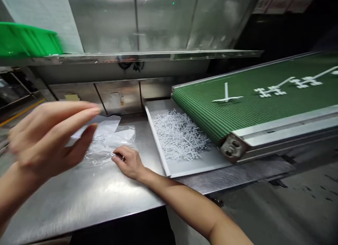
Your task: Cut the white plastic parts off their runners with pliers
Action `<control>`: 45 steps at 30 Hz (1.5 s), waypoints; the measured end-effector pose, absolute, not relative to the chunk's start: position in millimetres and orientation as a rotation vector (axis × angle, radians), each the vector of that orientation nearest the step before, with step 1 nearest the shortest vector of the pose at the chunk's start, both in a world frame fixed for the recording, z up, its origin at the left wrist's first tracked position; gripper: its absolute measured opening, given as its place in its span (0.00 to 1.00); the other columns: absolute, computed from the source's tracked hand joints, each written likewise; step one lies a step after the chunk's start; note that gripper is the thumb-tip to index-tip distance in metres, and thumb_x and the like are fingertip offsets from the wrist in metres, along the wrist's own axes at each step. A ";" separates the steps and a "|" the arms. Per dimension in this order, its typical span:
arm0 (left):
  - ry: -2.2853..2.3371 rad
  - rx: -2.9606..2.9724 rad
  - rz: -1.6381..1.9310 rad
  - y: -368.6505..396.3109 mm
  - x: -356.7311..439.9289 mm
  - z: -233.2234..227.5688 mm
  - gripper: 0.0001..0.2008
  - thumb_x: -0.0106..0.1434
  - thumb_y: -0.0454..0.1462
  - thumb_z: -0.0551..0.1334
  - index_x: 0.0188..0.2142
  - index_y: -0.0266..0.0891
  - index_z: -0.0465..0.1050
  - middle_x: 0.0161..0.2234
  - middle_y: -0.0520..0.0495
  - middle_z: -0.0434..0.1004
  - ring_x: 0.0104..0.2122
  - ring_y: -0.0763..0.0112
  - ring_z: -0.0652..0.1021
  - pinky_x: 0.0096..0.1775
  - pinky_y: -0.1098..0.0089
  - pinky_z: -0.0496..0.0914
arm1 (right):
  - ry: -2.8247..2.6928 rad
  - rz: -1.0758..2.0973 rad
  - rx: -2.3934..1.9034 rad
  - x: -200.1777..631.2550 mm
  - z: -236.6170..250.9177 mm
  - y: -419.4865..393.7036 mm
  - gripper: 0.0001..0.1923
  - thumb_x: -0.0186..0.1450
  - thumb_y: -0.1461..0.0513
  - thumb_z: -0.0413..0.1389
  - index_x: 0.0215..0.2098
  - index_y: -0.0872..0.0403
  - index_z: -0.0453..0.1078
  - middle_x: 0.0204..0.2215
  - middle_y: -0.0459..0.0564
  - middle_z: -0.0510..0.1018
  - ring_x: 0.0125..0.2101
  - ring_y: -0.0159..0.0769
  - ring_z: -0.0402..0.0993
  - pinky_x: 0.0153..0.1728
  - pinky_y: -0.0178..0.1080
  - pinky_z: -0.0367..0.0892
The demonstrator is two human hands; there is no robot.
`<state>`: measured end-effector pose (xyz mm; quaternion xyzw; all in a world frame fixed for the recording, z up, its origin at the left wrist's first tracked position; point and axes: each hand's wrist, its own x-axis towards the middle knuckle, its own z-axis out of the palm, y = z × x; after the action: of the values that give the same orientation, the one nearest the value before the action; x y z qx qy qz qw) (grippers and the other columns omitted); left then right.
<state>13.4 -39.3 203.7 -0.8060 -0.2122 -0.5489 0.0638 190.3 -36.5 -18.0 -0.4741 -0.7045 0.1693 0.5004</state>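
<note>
Steel makes up the biggest thing in view, the worktable (87,199), which spreads under both hands and runs away from the fingers toward a steel back wall. Out to the right of the right hand's fingers slopes a green conveyor belt (264,97), carrying a few white moulded plastic pieces (227,96) well away from either hand. Between the belt's lower end and the right hand sits a shallow grey tray (190,165), its near wall just beside the right wrist, and inside it lies a heap of thin white plastic sticks (179,136).

Just past the right fingertips, spread flat on the table, is a crumpled clear plastic bag (111,143) with white paper at its far edge. The left hand (44,139) hangs above the table, blurred, fingers loosely extended and a little spread, holding nothing; the bag lies beyond and to the right of those fingertips. The right hand (129,162) rests low on the table, fingers curled and pinched on the bag's near edge, where a small glinting bit shows that is too small to make out.
</note>
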 end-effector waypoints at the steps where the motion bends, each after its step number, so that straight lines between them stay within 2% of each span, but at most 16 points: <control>1: -0.264 -2.392 -1.486 -36.1 48.7 219.7 0.28 0.62 0.33 0.74 0.59 0.61 0.83 0.55 0.64 0.87 0.48 0.58 0.87 0.52 0.50 0.83 | -1.716 0.402 -1.138 189.7 -18.0 -37.6 0.06 0.73 0.58 0.66 0.47 0.50 0.81 0.42 0.46 0.85 0.39 0.34 0.81 0.45 0.36 0.72; 2: -0.006 -2.346 -1.411 -32.3 84.3 233.5 0.25 0.65 0.33 0.72 0.60 0.57 0.82 0.54 0.60 0.87 0.48 0.60 0.88 0.51 0.52 0.82 | -1.727 0.397 -1.132 189.1 -18.1 -38.4 0.06 0.73 0.58 0.67 0.47 0.49 0.82 0.43 0.46 0.85 0.39 0.34 0.81 0.45 0.35 0.72; 4: 0.124 -2.482 -1.271 -24.2 156.0 253.5 0.16 0.74 0.36 0.65 0.58 0.50 0.82 0.57 0.53 0.85 0.57 0.55 0.85 0.56 0.48 0.79 | -1.744 0.395 -1.123 188.0 -18.7 -38.4 0.07 0.73 0.57 0.68 0.47 0.48 0.82 0.44 0.46 0.85 0.39 0.34 0.81 0.46 0.35 0.72; 6: 0.213 -2.616 -1.079 -17.7 226.3 262.6 0.14 0.79 0.36 0.59 0.59 0.44 0.80 0.61 0.47 0.81 0.64 0.51 0.80 0.58 0.46 0.76 | -1.760 0.394 -1.118 187.5 -19.4 -37.3 0.07 0.73 0.55 0.68 0.48 0.47 0.83 0.44 0.45 0.86 0.42 0.35 0.82 0.47 0.35 0.72; 8: 0.324 -2.598 -0.915 -14.6 289.7 263.5 0.15 0.80 0.31 0.56 0.59 0.40 0.78 0.63 0.43 0.79 0.66 0.53 0.77 0.60 0.50 0.73 | -1.772 0.389 -1.115 187.6 -20.3 -36.3 0.08 0.73 0.54 0.68 0.48 0.46 0.83 0.43 0.45 0.87 0.42 0.35 0.83 0.47 0.35 0.72; 10: 0.385 -2.497 -0.774 -14.4 339.7 260.5 0.16 0.79 0.27 0.55 0.59 0.37 0.77 0.63 0.39 0.79 0.65 0.56 0.76 0.60 0.53 0.71 | -1.780 0.376 -1.115 188.1 -21.5 -35.9 0.08 0.73 0.53 0.68 0.47 0.46 0.84 0.41 0.44 0.87 0.40 0.35 0.83 0.44 0.35 0.72; 12: 0.351 -2.421 -0.657 -15.6 372.4 257.8 0.15 0.79 0.27 0.55 0.56 0.33 0.79 0.57 0.35 0.83 0.60 0.55 0.78 0.56 0.55 0.70 | -1.781 0.359 -1.113 188.4 -23.0 -35.8 0.08 0.73 0.53 0.68 0.45 0.46 0.84 0.38 0.43 0.87 0.37 0.36 0.82 0.41 0.35 0.71; 15: 0.249 -2.404 -0.514 -17.2 391.3 258.8 0.14 0.78 0.27 0.56 0.48 0.31 0.83 0.47 0.35 0.86 0.52 0.55 0.81 0.47 0.59 0.68 | -1.778 0.340 -1.090 188.3 -25.1 -35.6 0.07 0.71 0.54 0.69 0.43 0.47 0.85 0.35 0.44 0.87 0.34 0.37 0.81 0.39 0.36 0.70; 17: 0.228 -2.418 -0.468 -17.0 389.6 263.4 0.14 0.77 0.27 0.58 0.43 0.33 0.84 0.44 0.36 0.87 0.48 0.56 0.82 0.41 0.61 0.65 | -1.778 0.342 -1.066 188.2 -25.7 -35.8 0.06 0.71 0.55 0.68 0.43 0.47 0.85 0.35 0.44 0.86 0.34 0.38 0.81 0.39 0.36 0.70; 21: 0.150 -2.464 -0.452 -12.5 362.5 276.3 0.14 0.74 0.24 0.59 0.40 0.34 0.84 0.37 0.39 0.86 0.39 0.59 0.83 0.34 0.62 0.59 | -1.782 0.378 -1.025 189.7 -24.6 -37.4 0.07 0.73 0.56 0.65 0.45 0.48 0.84 0.35 0.46 0.86 0.34 0.38 0.80 0.40 0.37 0.71; 26: -0.005 -2.541 -0.546 -3.6 277.2 269.9 0.14 0.76 0.26 0.56 0.45 0.36 0.81 0.39 0.41 0.86 0.37 0.61 0.82 0.34 0.63 0.63 | -1.776 0.447 -0.997 194.0 -22.9 -39.9 0.07 0.74 0.57 0.63 0.47 0.48 0.83 0.37 0.48 0.86 0.37 0.39 0.81 0.44 0.39 0.74; 29: -0.178 -2.630 -0.715 -1.3 202.4 242.6 0.12 0.79 0.32 0.56 0.45 0.36 0.79 0.40 0.42 0.85 0.39 0.63 0.82 0.37 0.65 0.66 | -1.768 0.504 -0.983 196.6 -22.3 -41.2 0.08 0.74 0.58 0.62 0.47 0.49 0.83 0.38 0.50 0.86 0.37 0.40 0.81 0.43 0.40 0.74; 31: -0.307 -2.704 -0.841 -2.4 149.4 217.1 0.14 0.81 0.36 0.54 0.45 0.37 0.79 0.40 0.43 0.85 0.39 0.64 0.82 0.39 0.66 0.69 | -1.764 0.544 -0.979 198.0 -21.4 -41.7 0.09 0.74 0.58 0.61 0.47 0.50 0.83 0.40 0.51 0.87 0.36 0.39 0.80 0.43 0.41 0.74; 37: -0.829 -2.861 -1.201 -16.4 16.9 135.4 0.16 0.81 0.40 0.57 0.38 0.39 0.79 0.33 0.46 0.83 0.34 0.66 0.81 0.38 0.68 0.72 | -1.773 0.618 -0.994 201.3 -16.5 -42.5 0.11 0.75 0.54 0.61 0.47 0.50 0.83 0.39 0.51 0.86 0.37 0.41 0.80 0.44 0.42 0.73; 42: -1.024 -2.764 -1.361 -28.5 -33.3 87.7 0.15 0.81 0.40 0.58 0.41 0.40 0.81 0.41 0.43 0.84 0.42 0.64 0.81 0.46 0.64 0.73 | -1.694 0.649 -1.118 204.8 -16.5 -40.9 0.14 0.75 0.53 0.60 0.51 0.53 0.80 0.37 0.51 0.85 0.32 0.38 0.78 0.38 0.40 0.73; 45: -1.086 -2.680 -1.334 -30.7 -44.3 68.4 0.14 0.80 0.39 0.59 0.39 0.40 0.81 0.43 0.43 0.82 0.43 0.63 0.78 0.46 0.63 0.71 | -1.637 0.657 -1.181 207.8 -17.2 -40.2 0.16 0.75 0.51 0.61 0.51 0.54 0.79 0.39 0.52 0.86 0.33 0.39 0.79 0.38 0.40 0.74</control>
<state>-44.3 -30.7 68.4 -0.8414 -0.3410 -0.4188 -0.0217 207.8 -40.2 -17.2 -0.4855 -0.6734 0.2704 0.4876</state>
